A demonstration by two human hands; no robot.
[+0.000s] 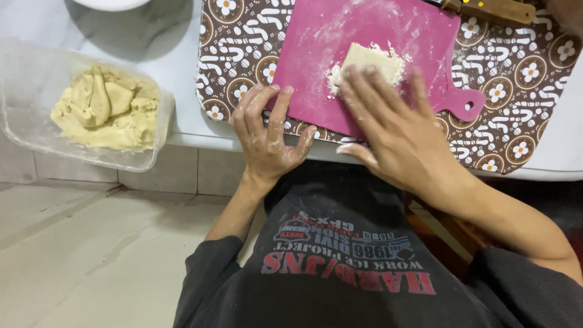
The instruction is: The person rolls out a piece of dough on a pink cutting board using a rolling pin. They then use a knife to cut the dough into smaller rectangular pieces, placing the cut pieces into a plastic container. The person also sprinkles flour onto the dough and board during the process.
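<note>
Home kitchen — floured pink cutting board (340, 54), tub of dough (109, 109), patterned mat (522, 85), tiled counter edge (182, 170)

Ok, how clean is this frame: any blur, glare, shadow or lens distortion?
Head view: even, soft light, no harsh glare; the right hand is slightly motion-blurred over the dough square, the left hand sharper; a soft shadow falls on the counter at top left; the tub and counter edge bend a little towards the frame's sides, wide-lens distortion.

The one camera sits on my head, looking steeply down and close over my lap at the near table edge (200, 136), floor at left; the table's far side is probably cropped away.
</note>
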